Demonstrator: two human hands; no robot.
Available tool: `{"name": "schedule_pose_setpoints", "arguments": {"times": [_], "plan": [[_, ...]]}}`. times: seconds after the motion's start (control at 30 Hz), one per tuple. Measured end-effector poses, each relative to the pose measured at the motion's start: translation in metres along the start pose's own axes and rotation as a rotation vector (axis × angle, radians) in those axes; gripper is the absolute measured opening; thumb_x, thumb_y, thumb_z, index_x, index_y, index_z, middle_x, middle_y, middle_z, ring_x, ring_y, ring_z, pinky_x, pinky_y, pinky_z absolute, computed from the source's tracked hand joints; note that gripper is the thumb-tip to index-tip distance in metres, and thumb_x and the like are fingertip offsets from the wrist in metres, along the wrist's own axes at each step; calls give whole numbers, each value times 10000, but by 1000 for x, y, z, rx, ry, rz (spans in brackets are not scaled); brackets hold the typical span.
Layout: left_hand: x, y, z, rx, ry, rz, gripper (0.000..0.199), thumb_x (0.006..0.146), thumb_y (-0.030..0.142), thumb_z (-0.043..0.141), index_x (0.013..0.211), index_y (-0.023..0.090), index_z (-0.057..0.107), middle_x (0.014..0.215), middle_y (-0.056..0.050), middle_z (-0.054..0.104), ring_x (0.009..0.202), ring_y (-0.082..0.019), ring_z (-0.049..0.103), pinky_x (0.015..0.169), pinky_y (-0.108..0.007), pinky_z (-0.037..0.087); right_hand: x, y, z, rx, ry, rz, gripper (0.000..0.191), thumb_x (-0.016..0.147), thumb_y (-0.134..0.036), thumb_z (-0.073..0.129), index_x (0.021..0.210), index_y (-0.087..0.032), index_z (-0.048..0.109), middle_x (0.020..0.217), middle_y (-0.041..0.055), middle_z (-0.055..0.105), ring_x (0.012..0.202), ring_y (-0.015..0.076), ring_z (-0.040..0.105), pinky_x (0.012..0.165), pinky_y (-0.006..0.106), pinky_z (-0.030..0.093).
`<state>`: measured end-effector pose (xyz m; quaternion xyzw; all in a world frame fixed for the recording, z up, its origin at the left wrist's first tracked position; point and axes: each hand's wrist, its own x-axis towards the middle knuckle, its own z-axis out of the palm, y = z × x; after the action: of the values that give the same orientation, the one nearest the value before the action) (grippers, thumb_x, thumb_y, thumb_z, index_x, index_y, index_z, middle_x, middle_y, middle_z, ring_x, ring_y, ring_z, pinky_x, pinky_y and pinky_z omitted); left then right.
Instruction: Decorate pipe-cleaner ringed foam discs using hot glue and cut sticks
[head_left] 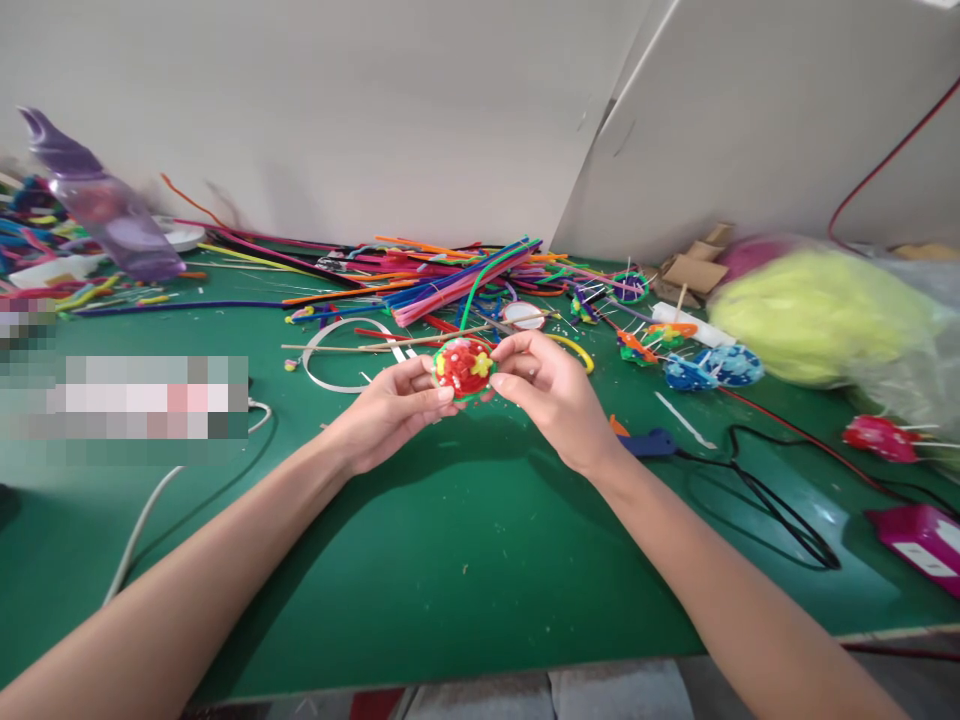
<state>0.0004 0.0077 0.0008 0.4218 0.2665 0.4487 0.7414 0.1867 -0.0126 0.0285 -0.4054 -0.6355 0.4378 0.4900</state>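
Note:
Above the middle of the green table, a small round pipe-cleaner ornament (464,369) is held between both hands. It is mostly red, with a green rim, yellow flower shapes and white specks. My left hand (397,405) grips its left edge between thumb and fingers. On the opposite side, the fingertips of my right hand (551,390) pinch the right edge. The ornament's back is hidden from view. Just behind it lie a thin wooden stick (435,338) and a white ring band (319,368).
A bundle of coloured pipe cleaners (457,285) lies along the back. Blue mushroom-like pieces (712,367) and a bagged yellow-green fluffy mass (810,315) are on the right. A blue-handled corded tool (649,443) lies beside my right wrist. A purple bottle (112,210) stands at far left.

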Motion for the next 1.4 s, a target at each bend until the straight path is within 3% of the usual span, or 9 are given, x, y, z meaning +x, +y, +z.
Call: {"name": "schedule_pose_setpoints", "arguments": {"times": [0.4,0.67,1.0,1.2,1.4], "plan": [[0,0,-1,5,6,5,346,676,109,780,1009,143,689,825,-35,701,767,-134,655,754,-244,506,1,-1,-2,30,-26,-5,135,788,-251,569,906,-199,527,714,-23,606,672,135,612,638,300,456],[-1,-1,-1,17,-4,9,348,684,114,778,1018,152,688,837,-32,701,784,-131,656,760,-238,515,0,0,0,-19,-11,19,237,727,-216,642,919,-201,505,690,-43,575,625,118,544,578,281,379],[-1,-1,2,19,8,9,374,666,117,792,1023,152,684,837,-30,704,777,-133,656,752,-238,515,2,2,-4,97,-38,13,162,760,-220,595,906,-183,535,675,-35,604,633,116,579,596,276,401],[-1,-2,-1,31,-16,14,334,686,117,780,1003,149,680,856,-25,700,785,-124,653,763,-236,514,3,1,-2,59,-4,40,223,711,-213,655,887,-190,520,688,-34,614,655,124,582,604,269,386],[-2,-1,-5,68,15,11,243,666,141,802,871,150,671,864,-25,709,764,-120,650,748,-242,516,9,-1,-21,26,92,81,186,803,-320,594,921,-182,552,673,-15,630,527,89,428,512,249,273]]}}
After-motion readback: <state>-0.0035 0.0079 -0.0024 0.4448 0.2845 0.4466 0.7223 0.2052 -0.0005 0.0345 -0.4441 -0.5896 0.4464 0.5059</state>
